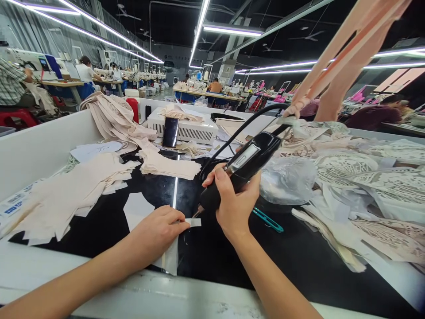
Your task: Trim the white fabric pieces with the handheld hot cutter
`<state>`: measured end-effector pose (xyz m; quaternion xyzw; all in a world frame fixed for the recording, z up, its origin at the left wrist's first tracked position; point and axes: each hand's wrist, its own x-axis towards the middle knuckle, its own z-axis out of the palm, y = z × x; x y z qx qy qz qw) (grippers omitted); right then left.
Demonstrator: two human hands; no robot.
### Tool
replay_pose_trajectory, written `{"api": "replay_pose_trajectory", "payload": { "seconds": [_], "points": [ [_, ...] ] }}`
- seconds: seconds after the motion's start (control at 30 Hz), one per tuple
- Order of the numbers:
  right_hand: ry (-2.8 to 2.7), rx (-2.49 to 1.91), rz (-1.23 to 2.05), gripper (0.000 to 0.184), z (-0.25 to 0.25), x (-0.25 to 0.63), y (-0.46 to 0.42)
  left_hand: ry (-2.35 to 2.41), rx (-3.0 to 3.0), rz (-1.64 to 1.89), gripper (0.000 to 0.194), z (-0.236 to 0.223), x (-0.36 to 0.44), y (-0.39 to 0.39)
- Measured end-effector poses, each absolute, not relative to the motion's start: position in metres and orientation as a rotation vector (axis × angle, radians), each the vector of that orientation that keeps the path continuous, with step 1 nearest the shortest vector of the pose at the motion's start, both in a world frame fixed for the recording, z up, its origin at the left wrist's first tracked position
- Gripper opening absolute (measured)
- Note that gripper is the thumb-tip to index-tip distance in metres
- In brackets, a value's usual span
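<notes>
Diagonally, black tool (247,159) points lower left, right hand (235,201) clasping, left hand (161,234) pinching strip (195,222)

My black worktop (215,257) spreads across the lower frame, a low white side wall (40,137) on its left. A light's reflection (175,190) streaks it near the centre. Beyond, I see a table (59,83) with a sewing machine (29,58) at the left, a red stool (13,114) at the left edge, another table (212,94) above centre, and a strip of pale floor (168,91) between. Sheer curtains (33,31) hang upper left. Above me, white tube lights (232,30) and fans (128,16) hang under a dark ceiling (175,13); a pillar (232,46) stands right of centre, by a grey back wall (186,52).
</notes>
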<state>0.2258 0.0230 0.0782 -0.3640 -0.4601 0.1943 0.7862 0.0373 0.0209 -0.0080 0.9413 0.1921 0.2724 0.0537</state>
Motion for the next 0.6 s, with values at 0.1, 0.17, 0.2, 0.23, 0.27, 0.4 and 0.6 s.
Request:
{"api": "replay_pose_trajectory", "payload": {
  "seconds": [0.1, 0.17, 0.2, 0.23, 0.27, 0.4, 0.6],
  "points": [
    [-1.009, -0.794, 0.431, 0.031, 0.077, 0.222, 0.023, 0.573, 2.873, 0.813, 0.03, -0.007, 0.037, 0.021],
    [-1.016, -0.805, 0.432, 0.032, 0.076, 0.221, 0.022, 0.571, 2.876, 0.815, 0.03, -0.007, 0.037, 0.021],
    [-1.016, -0.812, 0.429, 0.032, 0.075, 0.22, 0.022, 0.571, 2.875, 0.817, 0.03, -0.006, 0.037, 0.021],
    [-1.016, -0.819, 0.426, 0.031, 0.075, 0.22, 0.022, 0.572, 2.873, 0.818, 0.03, -0.006, 0.037, 0.021],
    [-1.016, -0.827, 0.422, 0.031, 0.075, 0.22, 0.021, 0.574, 2.872, 0.819, 0.03, -0.006, 0.038, 0.021],
    [-1.019, -0.827, 0.428, 0.029, 0.077, 0.221, 0.021, 0.574, 2.883, 0.823, 0.03, -0.004, 0.038, 0.02],
    [-0.982, -0.801, 0.398, 0.031, 0.077, 0.231, 0.02, 0.576, 2.886, 0.826, 0.029, -0.006, 0.038, 0.021]
  ]
}}
